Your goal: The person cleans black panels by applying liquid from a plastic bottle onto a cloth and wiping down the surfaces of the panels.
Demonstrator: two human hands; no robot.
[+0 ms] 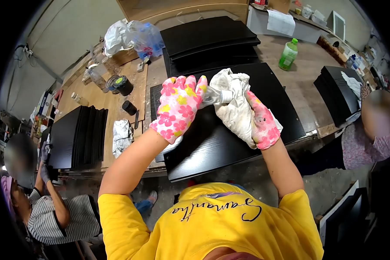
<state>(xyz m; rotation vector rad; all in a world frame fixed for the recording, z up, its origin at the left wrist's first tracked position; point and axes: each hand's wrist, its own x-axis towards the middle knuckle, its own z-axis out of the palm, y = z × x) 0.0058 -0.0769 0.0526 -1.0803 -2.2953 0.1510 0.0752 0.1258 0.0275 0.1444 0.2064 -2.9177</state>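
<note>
My left hand (177, 106), in a pink-and-yellow floral glove, is closed around a clear bottle (209, 96). The bottle lies tilted sideways, its whitish neck end against a crumpled white cloth (233, 115). That cloth is gripped by my right hand (264, 123), in a matching glove with dark stains on it. Both hands are above a black wood-grained panel (203, 149), which has a slightly curved edge and shines under the light. Most of the bottle's body is hidden by my left glove.
Behind stand stacked black panels (208, 37) and a green bottle (288, 54). On the left are jars (123, 86), a crumpled rag (122, 138), plastic bags (134, 37) and more black panels (76, 138). Co-workers are at left (60, 216) and right (364, 147), the right one beside stacked panels (336, 93).
</note>
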